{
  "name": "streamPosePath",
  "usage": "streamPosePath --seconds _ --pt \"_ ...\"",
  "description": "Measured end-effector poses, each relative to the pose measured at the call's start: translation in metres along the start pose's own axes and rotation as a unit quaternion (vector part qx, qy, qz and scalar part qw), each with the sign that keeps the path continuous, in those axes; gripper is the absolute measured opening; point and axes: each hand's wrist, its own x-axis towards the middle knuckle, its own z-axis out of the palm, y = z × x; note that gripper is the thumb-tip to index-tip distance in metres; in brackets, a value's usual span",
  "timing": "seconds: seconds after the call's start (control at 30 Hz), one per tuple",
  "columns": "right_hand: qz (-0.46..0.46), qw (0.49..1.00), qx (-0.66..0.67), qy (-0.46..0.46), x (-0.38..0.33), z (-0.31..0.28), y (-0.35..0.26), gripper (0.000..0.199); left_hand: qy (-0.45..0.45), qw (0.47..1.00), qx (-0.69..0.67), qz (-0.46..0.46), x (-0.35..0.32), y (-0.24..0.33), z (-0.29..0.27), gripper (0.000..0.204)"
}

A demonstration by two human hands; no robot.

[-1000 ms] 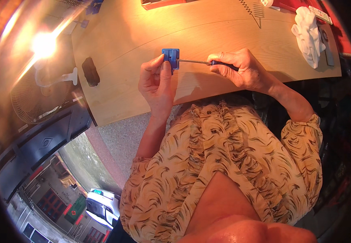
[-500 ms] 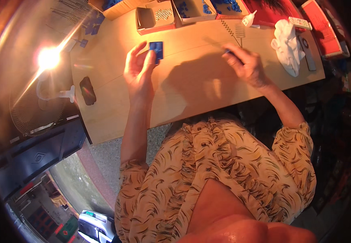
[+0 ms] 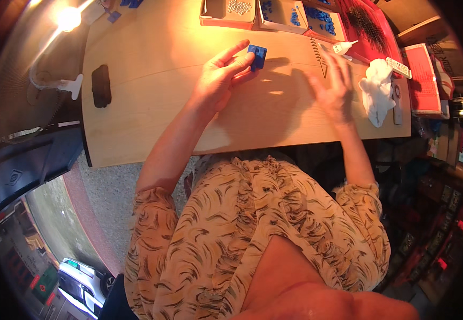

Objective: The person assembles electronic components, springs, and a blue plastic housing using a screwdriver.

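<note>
Between the thumb and fingers of my left hand [image 3: 216, 79] is a small blue rectangular plastic piece [image 3: 257, 56], held above the table. My right hand [image 3: 335, 93] is over the right part of the table, fingers stretched out and apart. Its fingertips reach beside a dark coiled spring [image 3: 315, 50] with a thin wire end. I see nothing in that hand, though the fingertips are slightly blurred. Just beyond it lies a small white squeeze bottle [image 3: 343, 48] with a pointed nozzle.
Along the far edge stand a carton of silvery beads [image 3: 239, 7] and boxes of small blue parts [image 3: 321, 21]. A red tray [image 3: 389, 45] holds dark springs. A crumpled white cloth [image 3: 378, 93] lies at right, a dark oblong object [image 3: 101, 85] at left. A bright lamp [image 3: 69, 19] shines at far left.
My left hand has moved right with the blue piece. My right hand has gone from gripping a thin tool to stretched fingers by the spring; the tool no longer shows. The view has shifted.
</note>
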Motion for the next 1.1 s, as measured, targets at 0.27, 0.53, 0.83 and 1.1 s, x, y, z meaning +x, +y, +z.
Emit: streamPosePath --seconds 0.27,0.53,0.83,1.1 --pt "-0.093 0.975 0.188 -0.074 0.025 0.037 -0.061 0.053 -0.018 1.0 -0.022 -0.013 -0.01 -0.013 0.007 0.032" --pt "-0.146 0.967 0.206 -0.024 0.023 0.046 -0.06 0.044 -0.091 0.99 -0.103 -0.034 -0.01 -0.013 -0.003 0.031" --pt "-0.199 0.964 0.178 -0.004 0.024 0.051 -0.062 0.039 -0.109 0.985 -0.127 -0.046 -0.011 -0.022 -0.008 0.044" --pt "-0.201 0.964 0.172 0.003 0.016 0.058 -0.062 0.031 -0.146 0.98 -0.135 -0.016 -0.007 -0.043 -0.015 0.041"
